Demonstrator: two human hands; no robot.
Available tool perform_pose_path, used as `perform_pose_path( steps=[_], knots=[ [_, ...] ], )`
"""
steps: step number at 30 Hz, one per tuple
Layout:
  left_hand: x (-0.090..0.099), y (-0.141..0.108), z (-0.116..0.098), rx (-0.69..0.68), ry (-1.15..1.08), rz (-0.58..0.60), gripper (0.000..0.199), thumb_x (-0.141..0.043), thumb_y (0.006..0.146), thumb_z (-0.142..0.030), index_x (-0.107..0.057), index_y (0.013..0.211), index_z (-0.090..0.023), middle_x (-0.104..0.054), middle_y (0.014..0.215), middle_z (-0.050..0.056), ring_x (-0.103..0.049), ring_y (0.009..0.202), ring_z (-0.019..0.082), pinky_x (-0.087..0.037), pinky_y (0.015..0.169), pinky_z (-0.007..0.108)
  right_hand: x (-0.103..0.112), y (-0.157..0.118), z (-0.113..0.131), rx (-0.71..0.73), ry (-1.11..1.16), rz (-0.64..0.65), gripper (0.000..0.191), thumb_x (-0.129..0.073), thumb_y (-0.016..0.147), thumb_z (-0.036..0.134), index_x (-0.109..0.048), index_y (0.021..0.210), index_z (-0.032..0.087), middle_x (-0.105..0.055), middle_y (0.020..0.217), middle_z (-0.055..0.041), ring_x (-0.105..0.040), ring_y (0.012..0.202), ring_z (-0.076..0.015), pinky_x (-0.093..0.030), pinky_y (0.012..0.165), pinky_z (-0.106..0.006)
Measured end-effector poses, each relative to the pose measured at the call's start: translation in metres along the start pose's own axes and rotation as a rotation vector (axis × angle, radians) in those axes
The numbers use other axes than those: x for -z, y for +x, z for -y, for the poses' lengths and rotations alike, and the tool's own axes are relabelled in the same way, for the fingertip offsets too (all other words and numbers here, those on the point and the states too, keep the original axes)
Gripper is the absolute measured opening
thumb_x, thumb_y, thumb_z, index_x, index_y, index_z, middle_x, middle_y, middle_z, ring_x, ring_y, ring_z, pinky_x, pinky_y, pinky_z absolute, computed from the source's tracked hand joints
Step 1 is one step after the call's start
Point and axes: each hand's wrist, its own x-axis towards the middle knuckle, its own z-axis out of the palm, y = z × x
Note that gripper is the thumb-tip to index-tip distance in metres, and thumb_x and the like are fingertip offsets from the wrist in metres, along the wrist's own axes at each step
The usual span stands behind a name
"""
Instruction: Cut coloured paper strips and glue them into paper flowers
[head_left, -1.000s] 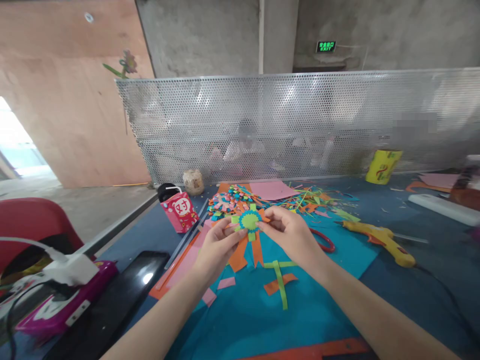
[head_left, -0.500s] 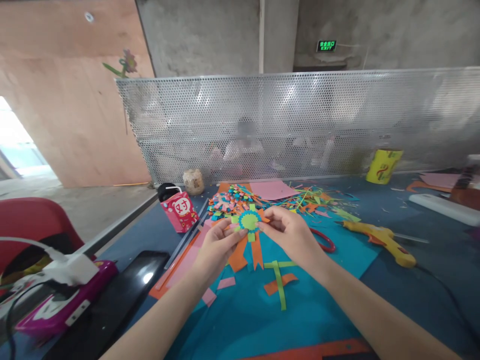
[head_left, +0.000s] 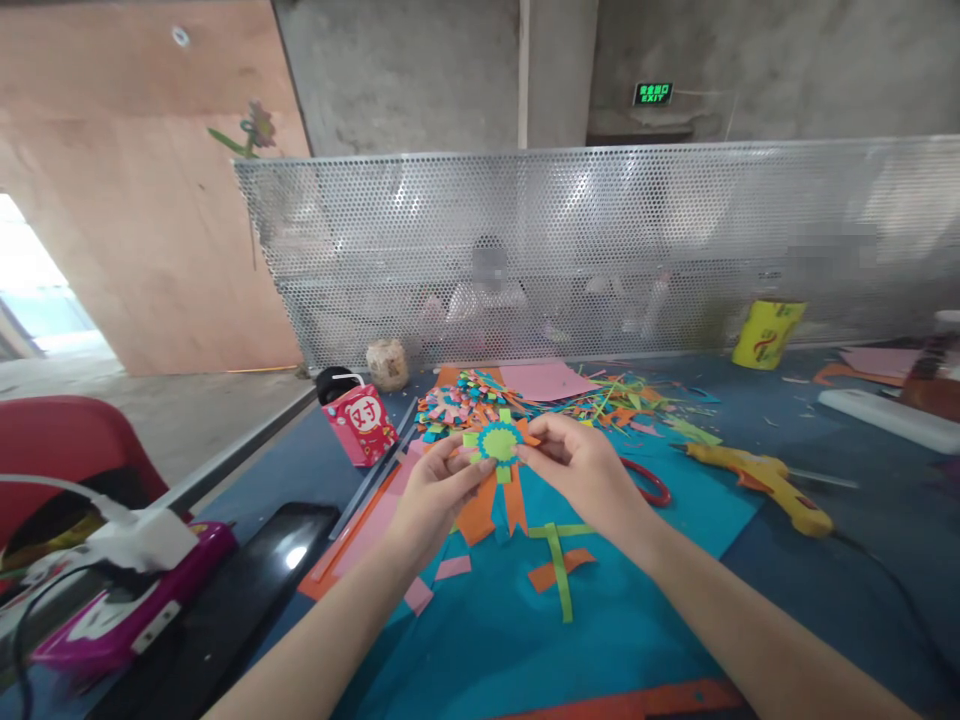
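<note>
Between my two hands is a paper rosette [head_left: 499, 442] with a green round centre, a toothed blue ring and green and orange tabs around it. My left hand [head_left: 442, 485] pinches its left edge, thumb on the front. On the other side, my right hand [head_left: 581, 462] grips the right edge by an orange tab. Orange paper strips [head_left: 514, 503] show just below the rosette; I cannot tell whether all are joined to it. Beneath lies a blue sheet [head_left: 622, 620] with loose green strips [head_left: 559, 572], an orange strip [head_left: 547, 575] and pink scraps [head_left: 453, 568].
Red-handled scissors [head_left: 652, 485] lie partly hidden by my right hand. A yellow glue gun [head_left: 772, 482] rests at right. Paper scraps [head_left: 622, 400] pile up behind. At left are a red drink carton [head_left: 361, 425], a phone [head_left: 292, 550] and a purple power strip [head_left: 142, 610]. A perforated screen [head_left: 600, 250] stands behind.
</note>
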Motion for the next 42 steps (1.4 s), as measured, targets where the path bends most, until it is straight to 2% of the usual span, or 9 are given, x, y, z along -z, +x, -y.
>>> perform_pose_path(
  steps=[7, 10, 12, 15, 17, 20, 26, 32, 42],
  knots=[
    [-0.001, -0.001, -0.002, -0.06, 0.075, 0.03, 0.035, -0.065, 0.062, -0.015, -0.049, 0.093, -0.016, -0.051, 0.057, -0.006, -0.05, 0.054, 0.005, -0.038, 0.053, 0.016, 0.0, 0.001, -0.001, 0.029, -0.017, 0.002, 0.009, -0.052, 0.072, 0.025, -0.045, 0.071, 0.019, -0.05, 0.065, 0.0027, -0.052, 0.059, -0.0101, -0.045, 0.054, -0.021],
    [0.0, 0.0, -0.003, -0.104, 0.154, -0.001, 0.037, -0.066, 0.061, -0.017, -0.049, 0.094, -0.017, -0.054, 0.062, -0.005, -0.052, 0.059, 0.006, -0.039, 0.055, 0.017, 0.002, 0.0, -0.002, 0.096, -0.13, -0.026, 0.007, -0.05, 0.075, 0.024, -0.047, 0.074, 0.018, -0.052, 0.065, 0.0018, -0.053, 0.058, -0.0098, -0.045, 0.052, -0.02],
    [0.0, -0.001, -0.005, -0.139, 0.214, -0.036, 0.041, -0.067, 0.059, -0.017, -0.049, 0.097, -0.018, -0.058, 0.073, -0.002, -0.055, 0.068, 0.009, -0.041, 0.062, 0.019, 0.006, -0.002, 0.0, 0.286, -0.318, -0.105, 0.003, -0.048, 0.078, 0.021, -0.049, 0.077, 0.018, -0.056, 0.067, 0.0004, -0.054, 0.061, -0.0106, -0.046, 0.055, -0.021],
    [-0.001, -0.003, -0.009, -0.116, 0.262, -0.069, 0.044, -0.066, 0.06, -0.018, -0.05, 0.101, -0.018, -0.059, 0.086, 0.002, -0.055, 0.074, 0.011, -0.042, 0.064, 0.019, 0.014, -0.006, 0.007, 0.832, -0.712, -0.151, 0.009, -0.048, 0.077, 0.012, -0.053, 0.084, 0.017, -0.061, 0.08, -0.003, -0.054, 0.077, -0.0145, -0.045, 0.067, -0.027],
    [-0.003, -0.005, -0.012, -0.047, 0.222, -0.081, 0.039, -0.062, 0.063, -0.023, -0.052, 0.1, -0.018, -0.058, 0.081, 0.002, -0.055, 0.067, 0.01, -0.042, 0.057, 0.019, 0.017, -0.01, 0.011, 1.127, -0.904, -0.128, 0.011, -0.051, 0.074, 0.011, -0.056, 0.082, 0.017, -0.061, 0.086, -0.0038, -0.054, 0.079, -0.0171, -0.044, 0.067, -0.03],
    [-0.006, -0.009, -0.019, 0.015, 0.107, -0.048, 0.034, -0.053, 0.07, -0.033, -0.055, 0.1, -0.017, -0.055, 0.068, 0.001, -0.053, 0.06, 0.01, -0.041, 0.05, 0.018, 0.018, -0.013, 0.015, 1.312, -1.005, -0.122, 0.004, -0.054, 0.072, 0.016, -0.057, 0.073, 0.019, -0.061, 0.085, -0.0014, -0.052, 0.07, -0.017, -0.043, 0.063, -0.033],
    [-0.005, -0.012, -0.025, -0.019, 0.068, 0.065, 0.037, -0.056, 0.069, -0.019, -0.052, 0.105, -0.018, -0.054, 0.068, 0.0, -0.05, 0.059, 0.007, -0.04, 0.052, 0.016, 0.015, -0.011, 0.009, 1.329, -1.046, -0.022, 0.008, -0.049, 0.075, 0.017, -0.056, 0.076, 0.018, -0.061, 0.095, -0.0036, -0.052, 0.076, -0.0181, -0.042, 0.068, -0.035],
    [-0.005, -0.012, -0.026, -0.026, 0.099, 0.043, 0.039, -0.061, 0.064, -0.014, -0.053, 0.101, -0.018, -0.056, 0.065, -0.002, -0.05, 0.056, 0.006, -0.039, 0.051, 0.016, 0.013, -0.009, 0.003, 1.311, -1.118, 0.038, 0.006, -0.047, 0.077, 0.018, -0.053, 0.078, 0.016, -0.06, 0.098, -0.0062, -0.053, 0.083, -0.0193, -0.041, 0.073, -0.036],
    [-0.004, -0.009, -0.022, -0.016, 0.085, 0.033, 0.042, -0.064, 0.06, -0.014, -0.054, 0.101, -0.017, -0.058, 0.065, -0.001, -0.051, 0.055, 0.006, -0.038, 0.05, 0.016, 0.013, -0.008, 0.003, 1.303, -1.133, 0.103, 0.005, -0.045, 0.078, 0.017, -0.05, 0.076, 0.016, -0.061, 0.099, -0.0078, -0.054, 0.074, -0.0171, -0.041, 0.069, -0.037]
  ],
)
